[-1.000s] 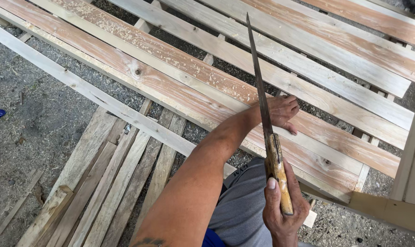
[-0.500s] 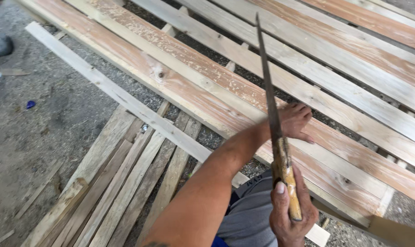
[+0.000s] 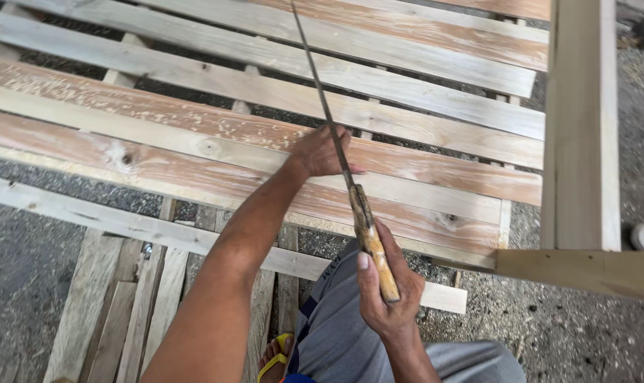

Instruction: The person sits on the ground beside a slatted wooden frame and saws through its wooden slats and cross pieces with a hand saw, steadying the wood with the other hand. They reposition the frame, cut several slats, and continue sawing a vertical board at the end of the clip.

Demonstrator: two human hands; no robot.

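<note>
My right hand point(image 3: 387, 294) grips the wooden handle of a long thin blade point(image 3: 322, 106) that points up and away over the planks. My left hand point(image 3: 320, 152) rests flat, fingers spread, on a reddish, sawdust-covered wooden plank point(image 3: 194, 149). The blade passes just to the right of my left hand. Whether the edge touches the wood I cannot tell.
Several pale planks point(image 3: 379, 64) lie side by side on cross slats. A thin strip point(image 3: 123, 225) lies below them across older boards point(image 3: 116, 312). A wooden frame post point(image 3: 581, 128) stands at the right. My knee in grey trousers point(image 3: 336, 333) and a yellow sandal point(image 3: 272, 358) are below.
The view has shifted right along the planks. My left hand stays on the reddish plank. The blade remains upright in my right hand, now more toward the frame's middle.
</note>
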